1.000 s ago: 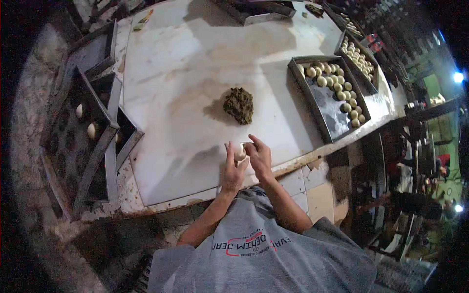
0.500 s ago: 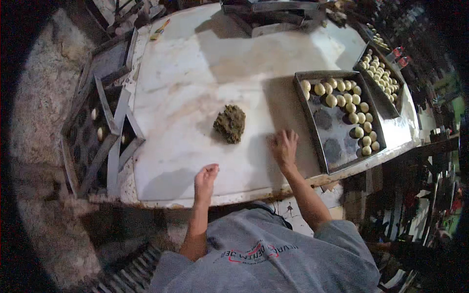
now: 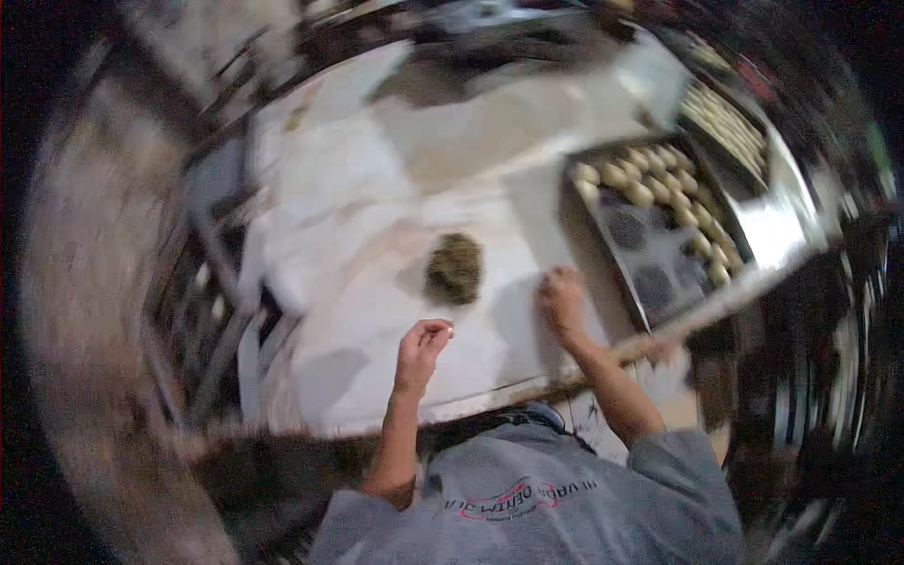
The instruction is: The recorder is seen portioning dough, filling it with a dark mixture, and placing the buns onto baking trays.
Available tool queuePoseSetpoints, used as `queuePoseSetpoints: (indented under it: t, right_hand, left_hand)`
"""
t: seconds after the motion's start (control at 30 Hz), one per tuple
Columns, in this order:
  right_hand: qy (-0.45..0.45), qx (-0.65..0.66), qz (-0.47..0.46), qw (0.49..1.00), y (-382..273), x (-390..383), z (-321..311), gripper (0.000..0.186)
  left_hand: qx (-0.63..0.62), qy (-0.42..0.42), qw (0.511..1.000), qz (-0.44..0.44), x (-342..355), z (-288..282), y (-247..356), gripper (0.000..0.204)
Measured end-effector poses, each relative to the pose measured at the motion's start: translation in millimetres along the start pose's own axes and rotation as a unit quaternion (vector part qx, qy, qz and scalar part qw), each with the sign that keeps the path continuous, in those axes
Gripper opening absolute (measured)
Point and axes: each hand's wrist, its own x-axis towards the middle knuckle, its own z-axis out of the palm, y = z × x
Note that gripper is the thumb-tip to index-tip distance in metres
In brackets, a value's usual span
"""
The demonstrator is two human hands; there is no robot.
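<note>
A rough, brownish-green lump (image 3: 456, 269) of dough-like stuff lies on the white tabletop (image 3: 358, 226), in front of my two hands. My left hand (image 3: 424, 356) is just short of the lump, apart from it, raised above the near part of the table. Its fingers are curled together toward the thumb; a small pale spot shows at the fingertips, too small to name. To the right of the lump, my right hand (image 3: 563, 303) is low at the table surface with its fingers curled down. Whatever may be under its fingers is hidden, and the picture is blurred.
A dark metal tray (image 3: 603, 247) with several pale round balls (image 3: 640, 194) stands to the right. Another filled tray (image 3: 725, 127) is behind it. Stacked, tilted trays (image 3: 221, 268) crowd the left edge. A dark tray (image 3: 499, 47) sits at the far side.
The whole view has shifted and blurred, with the table turned slightly. My left hand is nearer the lump, its fingers still curled. My right hand stays by the tray of balls.
</note>
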Motion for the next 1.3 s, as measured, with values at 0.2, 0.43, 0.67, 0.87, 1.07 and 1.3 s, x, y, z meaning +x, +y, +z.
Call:
queuePoseSetpoints:
  t: [0.2, 0.43, 0.67, 0.87, 1.07, 1.3]
  right_hand:
    - [0.082, -0.107, -0.114, 0.984, -9.8, -31.0, 22.3, 0.016]
    - [-0.067, -0.156, -0.186, 0.968, 30.1, -74.4, 5.6, 0.047]
    - [-0.07, -0.121, -0.143, 0.98, 49.1, -33.4, -10.6, 0.032]
    - [-0.163, -0.204, -0.203, 0.944, 25.5, -39.7, -17.1, 0.039]
    - [-0.302, -0.092, -0.205, 0.926, -11.3, -42.1, -28.5, 0.034]
    - [-0.574, 0.399, 0.114, 0.706, -171.6, -6.5, 28.1, 0.055]
  left_hand:
    - [0.163, -0.176, 0.964, 0.112, 86.2, 112.9, 36.0, 0.019]
    - [0.448, -0.17, 0.817, 0.32, 209.7, 266.0, 42.7, 0.032]
    - [0.8, -0.139, 0.564, 0.149, 275.4, 324.4, 4.0, 0.026]
    - [0.39, -0.113, 0.844, 0.35, 210.3, 273.9, 58.2, 0.026]
    - [-0.131, -0.148, 0.977, 0.076, 59.3, 49.9, 41.7, 0.038]
    - [-0.602, -0.021, 0.798, -0.025, -104.6, -127.6, -98.6, 0.047]
